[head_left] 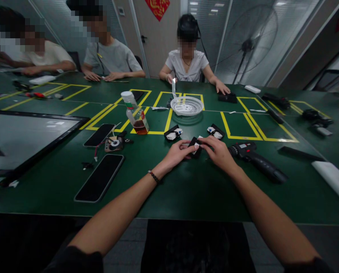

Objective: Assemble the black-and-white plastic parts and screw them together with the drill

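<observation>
Between my two hands is a small black box-like part with a white patch (194, 148), held just above the green table. My left hand (178, 152) grips its left side with the thumb across the front. The fingers of my right hand (217, 151) are pinched at its right edge, by a small white piece; what exactly they grip is too small to make out. Two similar black parts with white insides, one on the left (173, 133) and one on the right (215, 131), lie just beyond my hands. A black cordless drill (257, 161) lies beside my right hand.
A white plastic basket (187, 106) and a tilted-looking bottle of brown liquid (137, 117) stand farther back. At left lie two phones (100, 178), a small motor-like part with wires (114, 144) and a large screen (30, 144). A white power bank-like block (332, 180) lies right. Several people sit opposite.
</observation>
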